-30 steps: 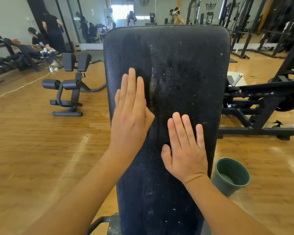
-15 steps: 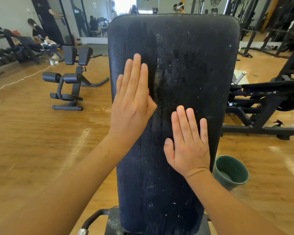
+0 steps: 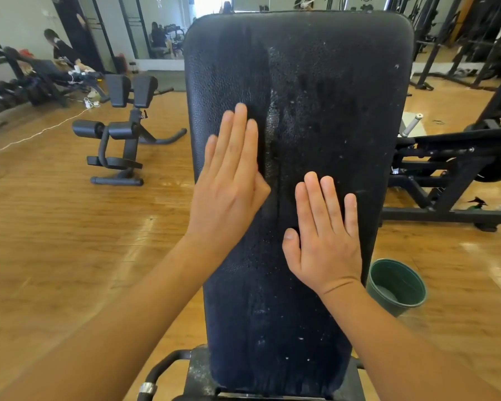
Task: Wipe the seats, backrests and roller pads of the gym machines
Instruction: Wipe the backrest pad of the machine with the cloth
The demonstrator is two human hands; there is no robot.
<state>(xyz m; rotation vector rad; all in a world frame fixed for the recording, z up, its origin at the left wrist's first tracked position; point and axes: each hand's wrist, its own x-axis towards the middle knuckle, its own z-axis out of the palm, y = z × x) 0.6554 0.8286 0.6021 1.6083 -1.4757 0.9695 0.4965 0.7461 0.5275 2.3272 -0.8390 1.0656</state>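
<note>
Pressing your left hand (image 3: 232,180) and your right hand (image 3: 324,235) flat on the black backrest (image 3: 330,82), you hold nothing; the fingers are straight, the left hand lies farther up near the left edge, and the right hand lies nearer, the two apart with a pale streak between them. The backrest stands tilted directly before you, and the flat palms probably serve to rub or feel its speckled surface, since no cloth is visible. A green bucket (image 3: 396,285) stands on the wooden floor just right of the pad, seemingly placed close for rinsing.
</note>
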